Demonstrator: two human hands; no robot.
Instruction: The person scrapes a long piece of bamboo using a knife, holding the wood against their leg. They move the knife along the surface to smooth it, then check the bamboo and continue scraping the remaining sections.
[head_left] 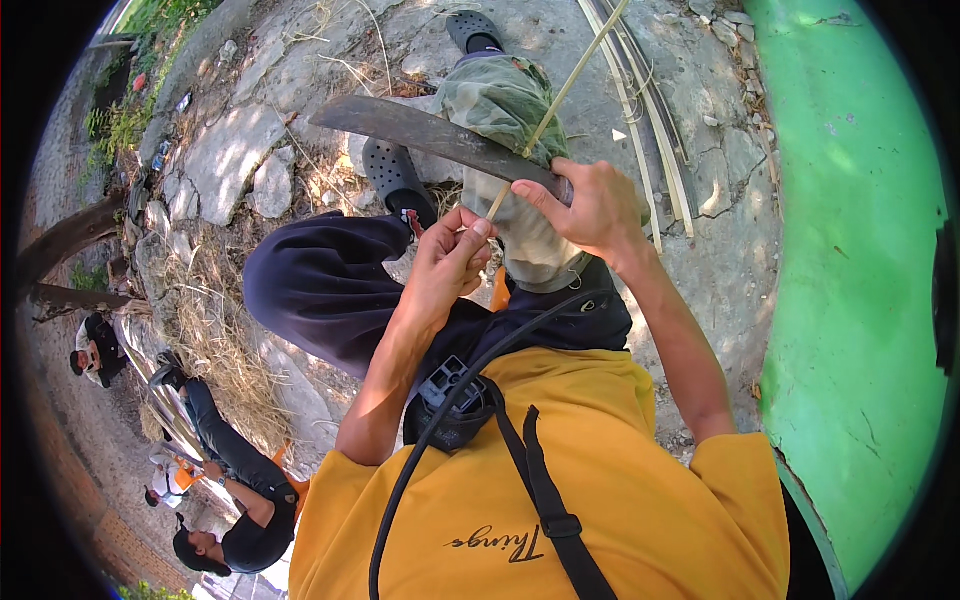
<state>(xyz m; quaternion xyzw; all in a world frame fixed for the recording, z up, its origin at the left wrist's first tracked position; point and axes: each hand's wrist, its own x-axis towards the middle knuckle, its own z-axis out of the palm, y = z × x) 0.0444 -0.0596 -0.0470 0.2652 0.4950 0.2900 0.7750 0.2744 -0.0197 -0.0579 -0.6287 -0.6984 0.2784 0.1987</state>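
Note:
My right hand is closed round the handle end of a machete, thumb pressed along it. The dark, broad blade points left across my raised leg. A thin pale strip, bamboo by its look, slants from the upper right, passes at the blade and ends at my left hand. There my left thumb and fingers pinch it. Beneath the blade, a green camouflage cloth covers my knee and shin. Where exactly the edge meets the strip is hard to make out.
Long split strips lie on the cracked concrete ahead. A green wall stands close on my right. At the left are dry straw, a wooden post and several people, one in black seated nearest.

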